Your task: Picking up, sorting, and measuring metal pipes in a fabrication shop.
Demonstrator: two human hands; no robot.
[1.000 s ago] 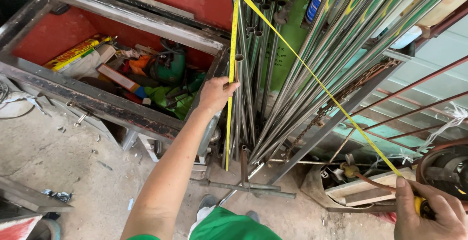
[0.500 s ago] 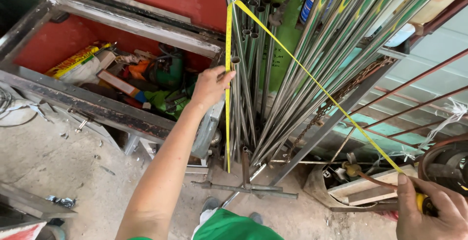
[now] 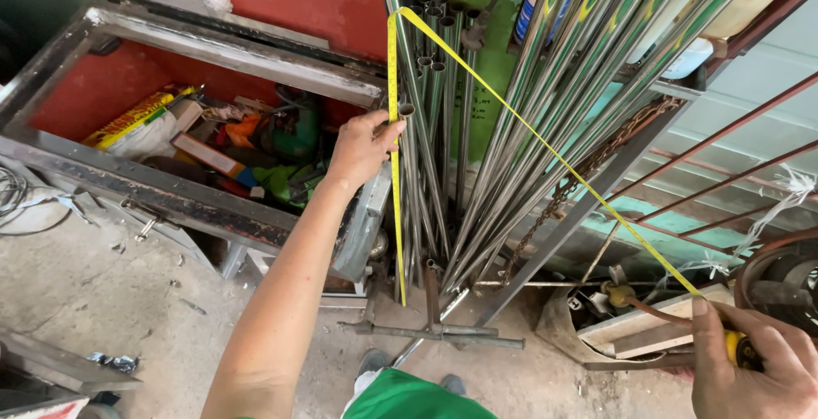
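A yellow measuring tape (image 3: 528, 134) runs up from its case, bends at the top and hangs down along a bundle of shiny steel tubes (image 3: 443, 129) that lean upright. My left hand (image 3: 362, 146) pinches the hanging part of the tape against the thin tubes at mid height. The tape's free end reaches down near the floor. At the lower right, my right hand (image 3: 754, 364) is closed around the tape's yellow case. Thicker polished tubes (image 3: 596, 70) lean to the right of the thin ones.
A metal-framed red bin (image 3: 213, 53) at the left holds bags, boxes and a green tool. A rusty chain (image 3: 579, 180) hangs among the tubes. A T-shaped bar (image 3: 434, 330) lies on the concrete floor. Thin red rods (image 3: 724, 138) slant at the right.
The view has shifted slightly. My left hand stays pinched on the tape against the tubes, and my right hand still holds the case low at the right.
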